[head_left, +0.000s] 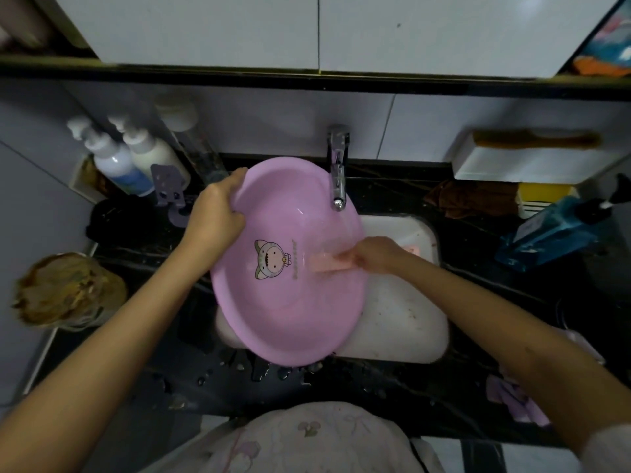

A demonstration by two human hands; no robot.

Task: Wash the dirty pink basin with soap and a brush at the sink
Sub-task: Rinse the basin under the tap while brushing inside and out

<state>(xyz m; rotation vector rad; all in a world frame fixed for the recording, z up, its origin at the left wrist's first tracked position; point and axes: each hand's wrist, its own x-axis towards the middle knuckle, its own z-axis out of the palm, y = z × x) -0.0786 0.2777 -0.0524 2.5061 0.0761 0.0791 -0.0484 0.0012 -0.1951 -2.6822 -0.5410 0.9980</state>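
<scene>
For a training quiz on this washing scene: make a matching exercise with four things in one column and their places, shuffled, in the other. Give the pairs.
1. pink basin
2. brush
3. tap
4. blue bottle

A. on the dark counter, right of the sink
B. over the basin's far rim
C. rim gripped by the left hand
D. in the right hand, against the basin's inside

Pairs: 1-C, 2-D, 3-B, 4-A
</scene>
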